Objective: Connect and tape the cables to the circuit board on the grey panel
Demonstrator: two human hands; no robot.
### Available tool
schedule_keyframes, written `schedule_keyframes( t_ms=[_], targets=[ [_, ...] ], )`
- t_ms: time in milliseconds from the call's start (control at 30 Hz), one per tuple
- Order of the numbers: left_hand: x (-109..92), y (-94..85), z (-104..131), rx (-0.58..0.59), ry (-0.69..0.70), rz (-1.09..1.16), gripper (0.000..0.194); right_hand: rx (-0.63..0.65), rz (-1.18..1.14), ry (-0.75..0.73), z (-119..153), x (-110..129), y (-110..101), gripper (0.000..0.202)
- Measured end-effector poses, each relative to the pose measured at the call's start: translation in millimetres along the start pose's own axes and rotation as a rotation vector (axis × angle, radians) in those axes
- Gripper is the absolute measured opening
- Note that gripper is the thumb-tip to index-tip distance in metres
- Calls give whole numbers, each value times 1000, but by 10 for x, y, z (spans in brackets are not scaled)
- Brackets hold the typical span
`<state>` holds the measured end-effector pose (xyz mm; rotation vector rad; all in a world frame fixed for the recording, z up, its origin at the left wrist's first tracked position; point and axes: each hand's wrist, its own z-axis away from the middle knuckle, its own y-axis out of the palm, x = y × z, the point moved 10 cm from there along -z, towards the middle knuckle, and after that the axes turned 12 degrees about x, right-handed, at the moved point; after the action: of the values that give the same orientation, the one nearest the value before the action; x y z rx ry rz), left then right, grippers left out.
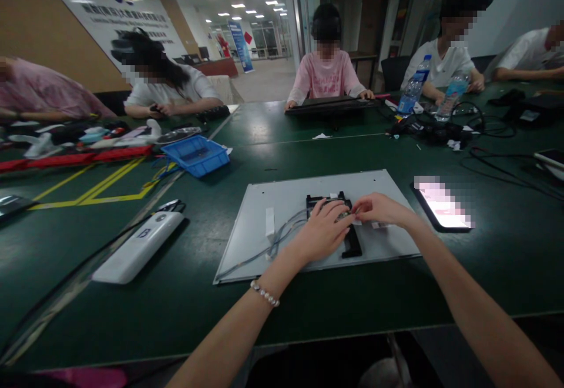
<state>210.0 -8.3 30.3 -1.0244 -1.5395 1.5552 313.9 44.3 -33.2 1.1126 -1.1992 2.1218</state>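
Dark green bench [189, 305] fills most of my view. At its near middle I see a pale grey panel [247, 229], a black bracket [352, 244] on it and grey cables [279, 236] trailing near-left. My left hand [325, 226] arches over the bracket, palm down, fingers outstretched, unclenched; my right hand [376, 207] comes in from the right, fingertips bunched at the bracket, and I cannot tell whether they grip anything. Left of the panel, a white device [141, 250] bears a mark like "B"; right, a phone [442, 203] glows. Far left, the wall sign's lettering [127, 14] is too blurred to read.
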Motion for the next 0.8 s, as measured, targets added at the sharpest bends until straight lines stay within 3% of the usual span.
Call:
schedule_keyframes(
  t_ms=[233,800],
  targets=[
    [-26,57,-11,23,17,-32,29,-83,88,-19,-7,48,-69,19],
    [-58,75,-17,26,78,-90,30,-89,107,0,-40,-52,-88,23]
  ],
)
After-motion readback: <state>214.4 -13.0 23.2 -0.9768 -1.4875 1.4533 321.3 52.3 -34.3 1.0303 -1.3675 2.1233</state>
